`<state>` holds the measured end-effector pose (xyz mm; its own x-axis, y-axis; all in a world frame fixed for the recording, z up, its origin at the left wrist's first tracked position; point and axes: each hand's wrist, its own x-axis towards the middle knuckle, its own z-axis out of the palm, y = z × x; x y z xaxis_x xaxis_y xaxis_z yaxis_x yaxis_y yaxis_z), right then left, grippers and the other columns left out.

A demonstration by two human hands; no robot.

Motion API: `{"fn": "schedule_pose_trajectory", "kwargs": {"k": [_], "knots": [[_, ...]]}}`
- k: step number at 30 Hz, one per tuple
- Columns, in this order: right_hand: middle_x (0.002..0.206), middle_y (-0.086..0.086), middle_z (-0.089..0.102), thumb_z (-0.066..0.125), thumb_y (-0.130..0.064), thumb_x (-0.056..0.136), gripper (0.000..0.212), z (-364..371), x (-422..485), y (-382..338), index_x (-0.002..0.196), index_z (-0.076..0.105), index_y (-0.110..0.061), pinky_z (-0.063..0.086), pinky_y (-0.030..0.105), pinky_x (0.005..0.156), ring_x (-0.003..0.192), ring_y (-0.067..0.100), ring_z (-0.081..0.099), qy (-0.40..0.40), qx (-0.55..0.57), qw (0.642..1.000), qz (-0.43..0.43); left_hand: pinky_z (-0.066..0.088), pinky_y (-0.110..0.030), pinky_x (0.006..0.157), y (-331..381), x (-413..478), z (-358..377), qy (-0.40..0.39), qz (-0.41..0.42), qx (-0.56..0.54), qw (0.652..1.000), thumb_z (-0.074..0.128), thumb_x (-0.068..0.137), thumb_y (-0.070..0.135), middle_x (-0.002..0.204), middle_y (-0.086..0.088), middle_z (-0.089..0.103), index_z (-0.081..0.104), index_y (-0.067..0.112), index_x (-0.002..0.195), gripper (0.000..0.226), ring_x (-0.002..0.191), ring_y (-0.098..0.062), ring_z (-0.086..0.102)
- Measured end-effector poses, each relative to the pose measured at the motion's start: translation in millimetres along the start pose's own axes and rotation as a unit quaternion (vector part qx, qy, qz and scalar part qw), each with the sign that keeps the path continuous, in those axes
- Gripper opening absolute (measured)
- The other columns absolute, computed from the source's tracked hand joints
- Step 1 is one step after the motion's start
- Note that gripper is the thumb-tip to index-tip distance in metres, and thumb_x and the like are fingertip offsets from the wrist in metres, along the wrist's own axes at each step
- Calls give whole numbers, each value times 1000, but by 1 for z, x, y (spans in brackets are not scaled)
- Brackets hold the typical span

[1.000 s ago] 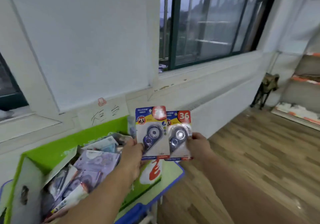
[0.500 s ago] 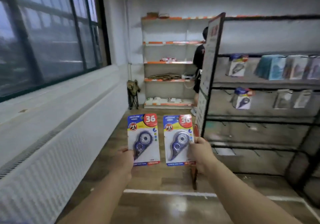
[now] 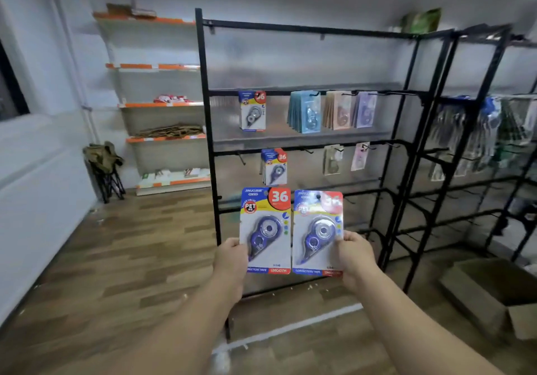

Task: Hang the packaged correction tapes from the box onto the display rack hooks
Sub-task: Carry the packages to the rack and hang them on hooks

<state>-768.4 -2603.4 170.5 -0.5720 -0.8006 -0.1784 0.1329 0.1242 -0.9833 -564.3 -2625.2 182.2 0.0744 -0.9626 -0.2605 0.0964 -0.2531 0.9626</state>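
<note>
Both packs had drawn together since half a second before, their inner edges now just beside each other, and the rack [image 3: 207,142] had come from the right edge to stand square ahead. Upright and facing the camera, the left pack [image 3: 266,229] was pinched at its lower left edge by the left hand [image 3: 231,258], thumb on the front, and the right pack [image 3: 318,230] at its lower right edge by the right hand [image 3: 356,254] in the same way. Both forearms reached forward, roughly parallel. Neither pack was on a hook; both were held in front of the lower bars. Above them hung like packs [image 3: 274,167] and pastel ones [image 3: 305,111]. Below lay a wood floor [image 3: 130,244] with a white line [image 3: 290,328]. Orange-edged shelves [image 3: 162,104] and a folded chair [image 3: 104,165] stood at left; a second rack [image 3: 470,142] and a carton [image 3: 488,287] stood at right.
</note>
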Motion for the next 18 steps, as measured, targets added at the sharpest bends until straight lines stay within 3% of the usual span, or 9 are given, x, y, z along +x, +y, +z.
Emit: {"fn": "schedule_pose_trajectory", "kwargs": {"k": [3, 5, 7, 11, 14, 18], "knots": [[88, 13, 67, 55, -9, 93, 13, -2, 36, 5, 81, 59, -12, 48, 29, 61, 68, 23, 58, 6, 10, 1000, 24, 51, -52, 79, 4, 29, 35, -10, -3, 9, 1000, 42, 90, -3, 80, -15, 63, 53, 9, 80, 19, 74, -30, 61], [85, 14, 65, 52, -7, 94, 15, -1, 65, 2, 80, 58, -12, 48, 27, 55, 64, 22, 57, 11, 3, 1000, 29, 52, -50, 71, 6, 57, 58, -18, -7, 1, 1000, 41, 91, -3, 77, -15, 62, 52, 7, 83, 17, 70, -30, 60], [79, 10, 63, 50, -5, 95, 14, 1, 98, -5, 84, 57, -10, 44, 23, 45, 60, 19, 55, 19, 0, 1000, 23, 51, -37, 60, 8, 90, 79, -23, -11, -2, 1000, 41, 90, -2, 80, -18, 64, 53, 8, 84, 17, 69, -30, 60], [91, 19, 67, 53, -6, 93, 16, 16, 167, -21, 79, 56, -12, 51, 36, 57, 68, 26, 60, 25, -20, 999, 17, 53, -45, 71, 15, 164, 118, -26, -12, -14, 999, 39, 85, -5, 85, -23, 64, 55, 8, 75, 23, 75, -30, 61], [93, 21, 69, 56, -7, 89, 14, 28, 215, -35, 77, 57, -13, 55, 51, 62, 76, 33, 66, 25, -44, 999, 12, 50, -42, 68, 27, 206, 141, -24, -7, -18, 1000, 39, 84, -5, 81, -20, 65, 57, 7, 74, 24, 74, -31, 63], [89, 17, 72, 60, -9, 88, 7, 46, 271, -38, 81, 59, -10, 57, 54, 70, 80, 35, 69, 4, -63, 998, 21, 54, -46, 74, 39, 251, 161, -8, -14, -7, 1000, 40, 90, -4, 84, -18, 64, 55, 8, 76, 24, 78, -35, 65]]}}
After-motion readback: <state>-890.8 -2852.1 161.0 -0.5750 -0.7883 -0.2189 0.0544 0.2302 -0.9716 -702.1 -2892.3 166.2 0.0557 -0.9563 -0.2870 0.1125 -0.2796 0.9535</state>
